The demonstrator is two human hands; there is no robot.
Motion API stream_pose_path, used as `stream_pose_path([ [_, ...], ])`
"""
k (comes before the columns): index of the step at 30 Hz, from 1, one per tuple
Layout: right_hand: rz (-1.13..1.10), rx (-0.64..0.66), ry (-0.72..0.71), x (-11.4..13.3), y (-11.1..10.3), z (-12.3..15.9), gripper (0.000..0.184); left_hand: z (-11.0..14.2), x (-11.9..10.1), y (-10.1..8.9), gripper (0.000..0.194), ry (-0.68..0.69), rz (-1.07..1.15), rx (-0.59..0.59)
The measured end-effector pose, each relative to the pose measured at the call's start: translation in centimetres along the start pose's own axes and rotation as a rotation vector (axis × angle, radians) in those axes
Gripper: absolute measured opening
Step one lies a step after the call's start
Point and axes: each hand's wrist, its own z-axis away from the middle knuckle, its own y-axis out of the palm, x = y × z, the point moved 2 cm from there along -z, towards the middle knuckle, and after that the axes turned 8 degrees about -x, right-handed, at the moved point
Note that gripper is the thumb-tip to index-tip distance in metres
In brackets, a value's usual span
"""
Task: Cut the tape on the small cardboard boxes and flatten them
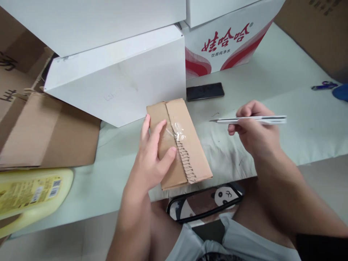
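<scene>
The grip of the left hand [150,156] is spread, its fingers and thumb lying loosely over the left half of a small, flat, brown cardboard box [191,145], while the grip of the right hand [255,134] pinches a slim, white, pen-shaped tool [270,119] with a thin dark point, thumb on the near side and fingers curled round the far side. The point faces the box from its right and is apart from it; whether it is a blade or a nib is too small to tell. The box rests flat on the desk [296,134], covered in pale green cloth, between the hands and close to the near edge. It looks light and fairly stiff, likely to give a little in the middle and to slide on the cloth if pushed, so the 2 long side edges seem the best place to take hold, clear of the point. The tool looks light, rigid and smooth, best held around its body. On the box, 1 lengthwise seam divides the top into 2 flaps; shiny, wrinkled clear tape [179,132] crosses it near the middle, and torn paper nearer the person bares ridged corrugation. Just beyond the box are a black, rectangular phone [205,91] and a large, plain white carton [141,79].
</scene>
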Motion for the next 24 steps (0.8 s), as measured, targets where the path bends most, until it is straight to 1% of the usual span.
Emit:
stream_pose_path([
  [1,-0.127,-0.019,0.003,0.3,-0.2,0.1,0.024,0.3,-0.5,0.4,0.071,0.006,-0.014,-0.020],
  [2,-0.198,-0.019,0.007,0.6,-0.3,0.2,0.025,0.7,-1.1,0.9,0.067,0.009,-0.028,-0.041],
  [4,-0.240,-0.007,0.032,1.0,-0.2,0.5,0.023,1.6,-2.3,2.0,0.066,0.018,-0.053,-0.070],
  [6,-0.258,-0.031,0.070,1.4,-0.3,1.0,0.021,2.4,-3.3,3.2,0.067,0.050,-0.054,-0.080],
  [8,-0.254,-0.032,0.070,2.1,-0.5,1.8,0.028,3.1,-3.9,4.4,0.073,0.081,-0.038,-0.105],
  [10,-0.187,0.029,0.009,3.1,-0.8,2.9,0.036,3.6,-4.0,5.2,0.080,0.106,-0.028,-0.128],
  [11,-0.120,0.079,-0.039,3.7,-1.0,3.5,0.033,3.7,-4.0,5.5,0.081,0.117,-0.028,-0.133],
  [13,0.047,0.163,-0.144,4.9,-1.1,4.6,0.019,3.8,-3.9,5.8,0.080,0.128,-0.039,-0.132],
  [14,0.125,0.177,-0.188,5.4,-1.1,5.0,0.013,3.8,-3.9,5.8,0.079,0.132,-0.045,-0.129],
  [16,0.234,0.202,-0.249,6.2,-0.8,5.6,0.010,3.8,-3.9,5.8,0.078,0.134,-0.058,-0.121],
  [20,0.345,0.278,-0.330,6.5,0.1,5.6,0.007,3.7,-4.2,5.6,0.080,0.120,-0.068,-0.127],
  [24,0.426,0.248,-0.420,6.0,0.6,5.5,0.006,3.7,-4.4,5.5,0.083,0.098,-0.052,-0.123],
])
